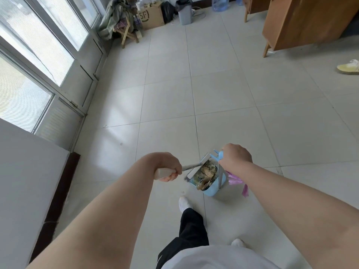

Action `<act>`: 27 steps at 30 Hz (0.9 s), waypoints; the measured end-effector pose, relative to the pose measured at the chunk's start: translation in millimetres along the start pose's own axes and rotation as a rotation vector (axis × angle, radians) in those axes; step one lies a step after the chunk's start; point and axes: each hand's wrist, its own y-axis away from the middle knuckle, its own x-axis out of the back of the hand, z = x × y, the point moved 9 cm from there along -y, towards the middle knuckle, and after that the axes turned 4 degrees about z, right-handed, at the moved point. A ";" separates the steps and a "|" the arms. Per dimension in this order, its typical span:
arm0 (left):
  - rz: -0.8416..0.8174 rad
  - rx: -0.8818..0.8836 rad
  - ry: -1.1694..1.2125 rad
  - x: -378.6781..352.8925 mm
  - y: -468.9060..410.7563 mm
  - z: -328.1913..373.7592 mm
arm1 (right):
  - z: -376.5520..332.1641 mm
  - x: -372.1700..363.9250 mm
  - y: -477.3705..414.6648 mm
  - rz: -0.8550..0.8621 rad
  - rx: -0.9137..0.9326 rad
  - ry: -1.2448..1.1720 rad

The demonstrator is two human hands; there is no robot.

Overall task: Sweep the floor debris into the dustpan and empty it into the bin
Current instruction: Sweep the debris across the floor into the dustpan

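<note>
Both hands (236, 155) carry full dustpan (210, 183); bin (184, 12) far.

1. Dustpan (210, 188), lower centre: light blue, filled with brown and tan debris (206, 174).
2. Broom (236, 180) bristles beside it: pink-purple.
3. Bin (184, 13), top centre: grey with black liner.
4. Floor (223, 90): pale grey tiles.
5. Cabinet (303, 22), upper right: orange-brown wood.

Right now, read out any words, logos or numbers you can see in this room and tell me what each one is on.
"SF": black logo on the side of the cardboard box against the far wall.
Nothing else reads: the water jug, grey bin, blue dustpan, and the broom handle in the left hand show no legible print. The bottles beside the box are too small and blurred to tell.
</note>
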 end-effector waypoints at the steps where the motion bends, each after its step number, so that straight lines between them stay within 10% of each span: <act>1: -0.001 -0.005 -0.004 12.1 -3.2 2.1 | -10.3 2.7 -9.4 0.005 0.002 0.007; 27: 0.092 -0.049 0.163 305.8 -91.5 118.9 | -220.0 65.3 -269.7 0.014 0.012 -0.036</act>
